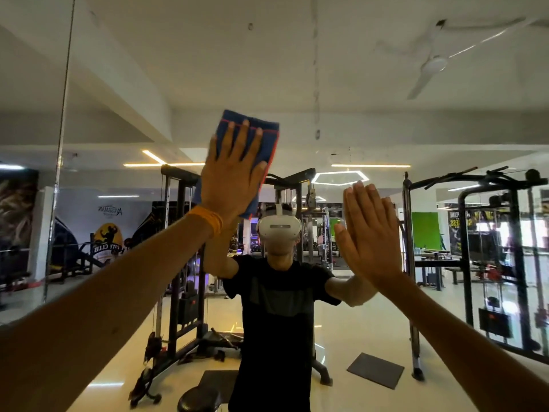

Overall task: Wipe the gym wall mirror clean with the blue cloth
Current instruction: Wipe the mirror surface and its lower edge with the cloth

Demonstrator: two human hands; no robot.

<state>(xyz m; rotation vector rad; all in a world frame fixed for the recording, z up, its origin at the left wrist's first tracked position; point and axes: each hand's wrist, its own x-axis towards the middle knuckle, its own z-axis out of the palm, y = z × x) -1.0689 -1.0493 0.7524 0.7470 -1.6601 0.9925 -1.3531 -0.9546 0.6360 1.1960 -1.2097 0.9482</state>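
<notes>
The wall mirror (386,120) fills the whole view and reflects the gym and a person in a black shirt. My left hand (231,173), with an orange band at the wrist, presses the blue cloth (266,138) flat against the glass with straight, spread fingers. The cloth has thin red stripes and shows above and to the right of the palm. My right hand (368,233) is raised to the right, lower than the left, fingers straight and together, palm toward the mirror. I cannot tell whether it touches the glass.
A vertical seam (64,120) between mirror panels runs down the left side. Streaks and spots (316,84) mark the glass above centre. Reflected in it are black cable machines (487,263), a ceiling fan (433,63) and floor mats.
</notes>
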